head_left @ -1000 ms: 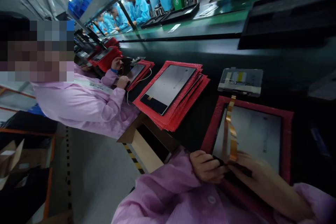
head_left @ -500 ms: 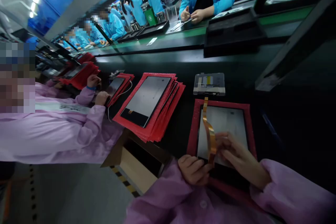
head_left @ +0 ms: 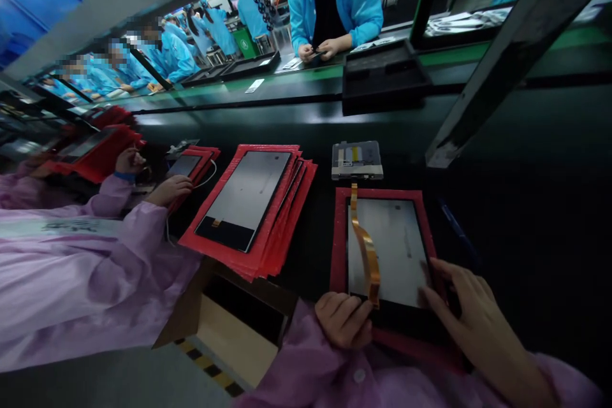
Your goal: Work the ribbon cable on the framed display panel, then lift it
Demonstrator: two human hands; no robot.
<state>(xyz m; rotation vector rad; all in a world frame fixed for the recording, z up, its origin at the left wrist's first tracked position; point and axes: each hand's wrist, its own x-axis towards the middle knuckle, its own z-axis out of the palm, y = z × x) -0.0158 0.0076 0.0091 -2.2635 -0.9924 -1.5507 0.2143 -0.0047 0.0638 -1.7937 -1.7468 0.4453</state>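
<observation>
On my feed, the left hand [head_left: 343, 320] sits loosely closed, its thumb against the lower end of the amber flex ribbon [head_left: 366, 261]. The right hand [head_left: 471, 312] is open, with its fingertips [head_left: 433, 266] at the edge of the smooth pale panel [head_left: 389, 252], which lies flat in its red foam sleeve [head_left: 337, 236]. Just beyond is a flat metal module [head_left: 357, 160]. To the left is a thick stack of red-sleeved panels [head_left: 248, 204], then a pink-smocked co-worker [head_left: 81, 261]. Blue-coated workers [head_left: 335, 6] stand across the belt.
</observation>
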